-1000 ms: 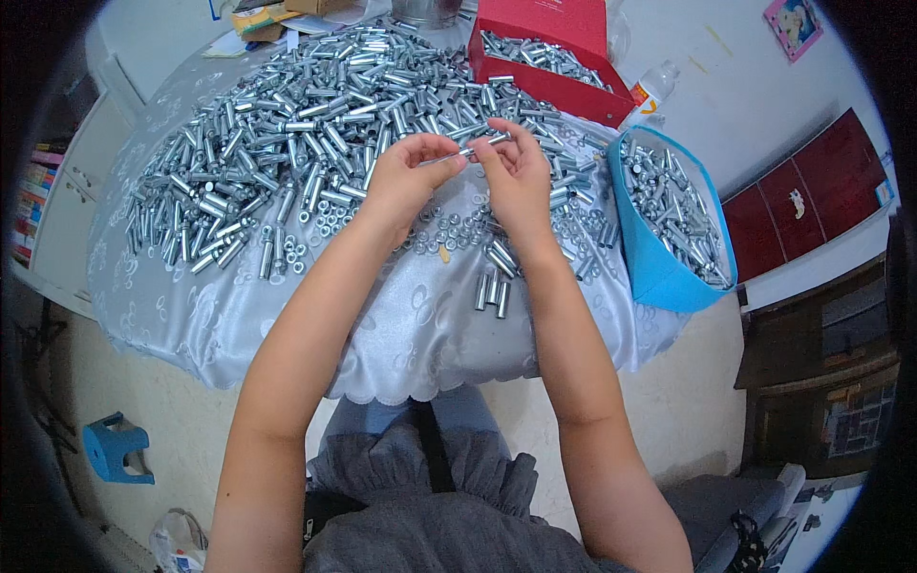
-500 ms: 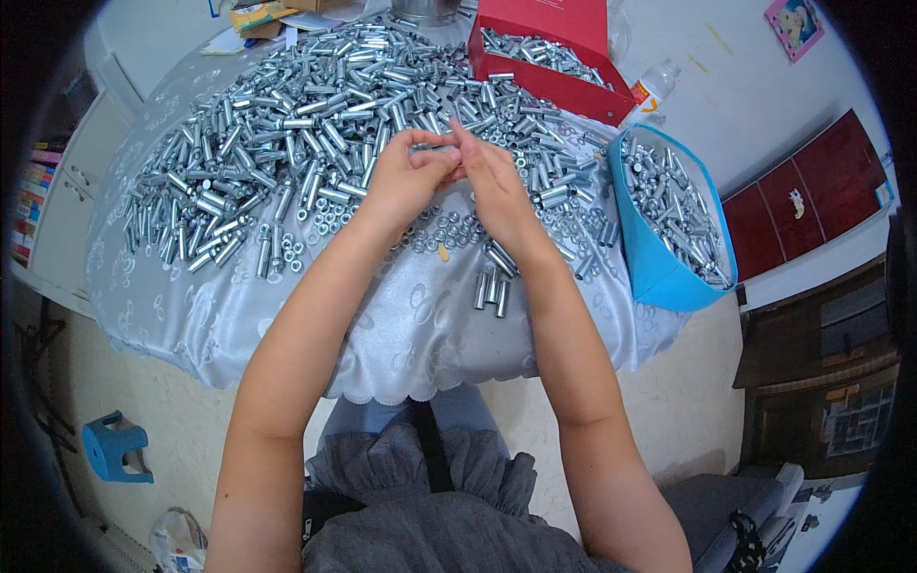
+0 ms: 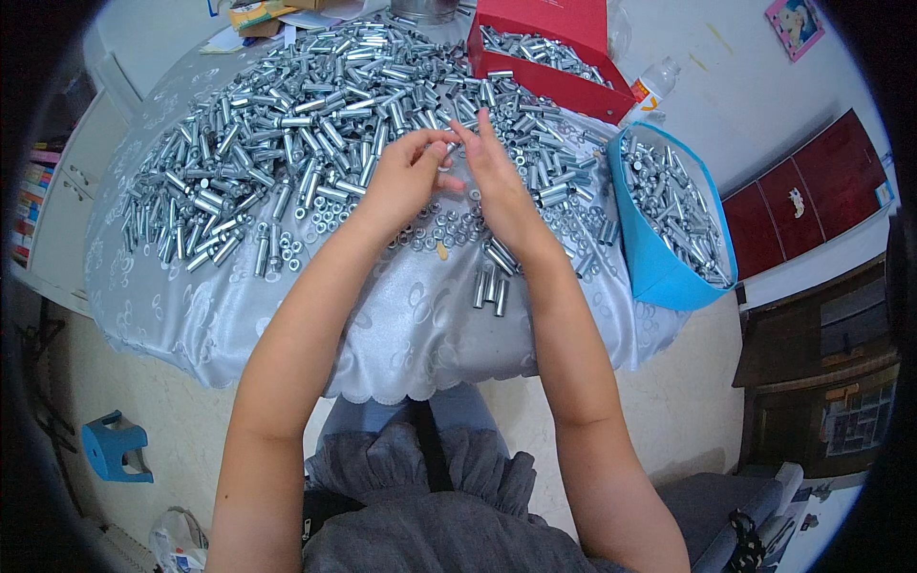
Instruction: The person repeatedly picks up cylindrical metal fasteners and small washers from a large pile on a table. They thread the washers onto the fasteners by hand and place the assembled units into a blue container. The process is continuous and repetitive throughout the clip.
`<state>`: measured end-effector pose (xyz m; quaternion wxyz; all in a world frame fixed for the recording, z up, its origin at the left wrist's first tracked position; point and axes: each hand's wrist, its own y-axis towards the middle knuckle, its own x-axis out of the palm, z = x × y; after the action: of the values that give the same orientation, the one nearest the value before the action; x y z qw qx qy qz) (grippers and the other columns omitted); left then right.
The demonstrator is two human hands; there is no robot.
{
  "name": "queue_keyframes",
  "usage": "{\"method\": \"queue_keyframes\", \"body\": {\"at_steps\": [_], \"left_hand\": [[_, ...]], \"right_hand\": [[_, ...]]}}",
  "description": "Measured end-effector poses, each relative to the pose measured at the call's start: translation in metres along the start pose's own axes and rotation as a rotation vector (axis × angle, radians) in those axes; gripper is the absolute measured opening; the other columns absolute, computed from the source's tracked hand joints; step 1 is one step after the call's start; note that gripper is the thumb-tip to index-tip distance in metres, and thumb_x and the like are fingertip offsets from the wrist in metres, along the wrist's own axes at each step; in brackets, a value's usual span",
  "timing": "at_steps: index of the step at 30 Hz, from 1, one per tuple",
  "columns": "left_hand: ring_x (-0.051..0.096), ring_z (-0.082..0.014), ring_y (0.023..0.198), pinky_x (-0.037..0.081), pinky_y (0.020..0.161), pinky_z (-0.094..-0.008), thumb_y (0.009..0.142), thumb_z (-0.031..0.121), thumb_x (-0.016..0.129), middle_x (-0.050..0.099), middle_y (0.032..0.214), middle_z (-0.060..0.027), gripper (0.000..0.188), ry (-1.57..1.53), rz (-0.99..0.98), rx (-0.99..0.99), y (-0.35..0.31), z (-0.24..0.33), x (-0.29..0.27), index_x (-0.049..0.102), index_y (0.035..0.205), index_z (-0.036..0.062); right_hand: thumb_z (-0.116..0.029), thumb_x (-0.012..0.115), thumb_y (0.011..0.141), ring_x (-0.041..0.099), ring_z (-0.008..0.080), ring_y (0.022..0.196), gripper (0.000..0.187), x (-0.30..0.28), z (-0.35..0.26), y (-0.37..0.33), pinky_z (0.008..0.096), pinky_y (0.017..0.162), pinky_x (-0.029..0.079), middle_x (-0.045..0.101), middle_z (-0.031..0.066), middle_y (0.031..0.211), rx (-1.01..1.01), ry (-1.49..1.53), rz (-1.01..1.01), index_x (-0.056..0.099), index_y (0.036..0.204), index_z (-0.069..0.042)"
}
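In the head view, the right hand [image 3: 501, 196] has unfolded from its pinch of a second ago, and we now see it flattened, fingers straight and spread from the thumb, gripping nothing. The left hand [image 3: 403, 181] has stayed almost put; its thumb and forefinger are narrowed on what looks like a slim metal bolt [image 3: 452, 150], partly hidden, right where the two hands meet above the loose nuts [image 3: 444, 229].

We'd call this step a two-handed one, the flat right fingers perhaps rolling or spinning the piece. The next move calls for a steady left pinch and light right contact.

For room, we've got the heaped metal sleeves [image 3: 315, 119] crowding the far side and left, the red box [image 3: 554, 88] beyond, and the blue fabric bin [image 3: 659, 277] close to the right-hand rim. Our open stretch is the cloth-covered surface [image 3: 401, 310] toward the body, ending at a scalloped hem; four sleeves [image 3: 491, 291] stand near the right forearm there.
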<state>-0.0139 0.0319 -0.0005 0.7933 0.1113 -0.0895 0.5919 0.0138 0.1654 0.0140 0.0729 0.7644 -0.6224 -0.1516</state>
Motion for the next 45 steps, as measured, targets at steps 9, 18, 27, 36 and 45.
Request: {"method": "queue_keyframes", "body": {"at_steps": [9,18,27,36,45], "left_hand": [[0.058,-0.0136,0.087,0.047,0.074,-0.0231,0.090,0.016,0.046,0.057,0.090,-0.0071,0.025,-0.015,0.217,0.125,0.000,0.006,-0.001,0.052,0.110,0.0031],[0.060,-0.0158,0.084,0.046,0.071,-0.0234,0.089,0.016,0.048,0.060,0.087,-0.0084,0.024,-0.076,0.195,0.134,-0.006,0.014,0.007,0.050,0.107,0.0005],[0.054,-0.0099,0.065,0.043,0.060,-0.0218,0.084,0.021,0.056,0.058,0.073,-0.0034,0.020,0.127,0.298,0.220,0.000,0.012,-0.002,0.054,0.091,0.0024],[0.036,-0.0055,0.045,0.027,0.042,-0.0219,0.082,0.029,0.053,0.041,0.054,0.0048,0.025,0.145,0.128,0.005,-0.004,0.016,0.005,0.052,0.066,0.0097],[0.026,-0.0070,0.039,0.022,0.040,-0.0236,0.081,0.032,0.051,0.031,0.048,0.0056,0.030,0.061,0.325,-0.121,0.003,0.013,-0.006,0.043,0.058,0.0135]], "right_hand": [[-0.022,0.059,0.083,0.058,0.0117,0.064,0.031,0.002,0.001,0.002,0.0227,0.060,0.046,0.061,0.0098,0.084,0.183,0.031,0.070,0.049,0.098,0.003],[-0.019,0.061,0.081,0.056,0.0088,0.057,0.021,0.007,-0.002,-0.003,0.0214,0.054,0.043,0.060,0.0062,0.069,0.232,-0.113,-0.083,0.060,0.076,0.002],[-0.019,0.051,0.087,0.049,0.0072,0.052,0.024,0.003,-0.002,0.000,0.0207,0.049,0.040,0.053,0.0012,0.061,0.119,0.015,0.110,0.057,0.073,0.000],[-0.019,0.050,0.087,0.044,0.0046,0.050,0.028,-0.004,-0.007,-0.001,0.0195,0.046,0.035,0.048,-0.0020,0.055,0.065,0.114,0.082,0.055,0.065,-0.002],[-0.034,0.065,0.071,0.060,0.0274,0.067,0.032,-0.029,0.007,-0.003,0.0337,0.066,0.047,0.061,0.0137,0.070,0.109,-0.833,0.123,0.067,0.087,-0.006]]}}
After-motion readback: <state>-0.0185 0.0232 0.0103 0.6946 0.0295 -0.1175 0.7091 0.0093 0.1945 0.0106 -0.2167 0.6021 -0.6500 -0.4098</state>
